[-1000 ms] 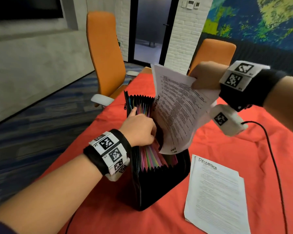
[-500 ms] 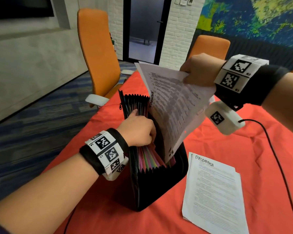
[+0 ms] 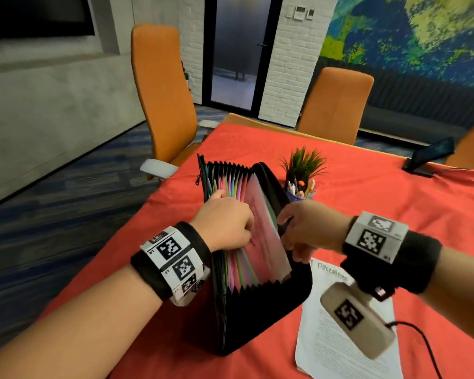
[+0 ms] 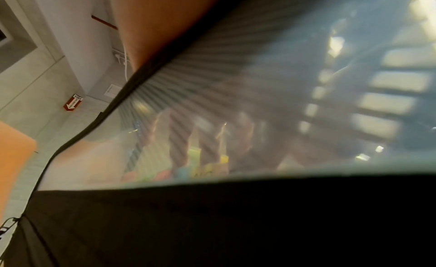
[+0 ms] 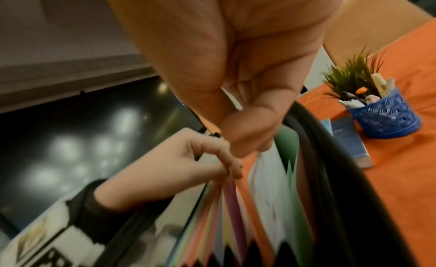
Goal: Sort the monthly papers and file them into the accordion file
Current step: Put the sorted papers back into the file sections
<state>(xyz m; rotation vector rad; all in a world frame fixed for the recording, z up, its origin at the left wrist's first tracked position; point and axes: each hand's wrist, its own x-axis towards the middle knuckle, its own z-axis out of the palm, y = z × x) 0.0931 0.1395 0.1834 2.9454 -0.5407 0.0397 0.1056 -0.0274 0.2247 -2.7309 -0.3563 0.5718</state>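
Left grip [image 3: 225, 222] holds dividers [image 3: 231, 187] apart — right grip [image 3: 307, 228] beside accordion file [image 3: 257, 318].

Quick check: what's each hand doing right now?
Left hand: curled round dividers in the file.
Right hand: at the top edge of the sheet; grip cannot be told.

Dim room light, and my wrist feeds are soft.
On the head feed I get even overhead light, with straight lines bowing at the edges. The left wrist feed is hazy, with glare patches smeared across the accordion file [image 4: 235, 224] and the bottom half black. On the right wrist feed the left hand [image 5: 165, 164] blurs, and lamps reflect in a dark screen [image 5: 70, 140].
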